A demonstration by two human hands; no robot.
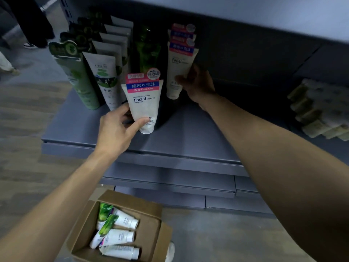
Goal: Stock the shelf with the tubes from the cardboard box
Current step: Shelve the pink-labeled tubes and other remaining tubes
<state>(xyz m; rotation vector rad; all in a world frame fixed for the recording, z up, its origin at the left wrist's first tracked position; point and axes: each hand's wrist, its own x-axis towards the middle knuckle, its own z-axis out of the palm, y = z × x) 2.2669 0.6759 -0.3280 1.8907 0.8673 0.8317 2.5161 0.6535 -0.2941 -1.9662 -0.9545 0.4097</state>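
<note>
left hand [115, 129] gripping facial cleanser tube [144, 103] cap-down on grey shelf [181, 140], right hand [198, 84] clasping rear tube [179, 67], green tubes [75, 72] left, cardboard box [151, 229] below

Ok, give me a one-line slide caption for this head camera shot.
Both hands stand white facial cleanser tubes on the grey shelf: left hand, right hand, more tubes in the cardboard box below.

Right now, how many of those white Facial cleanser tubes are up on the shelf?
At least 3: one in the left hand at the shelf front, one in the right hand further back, one behind it. More may be hidden.
</note>
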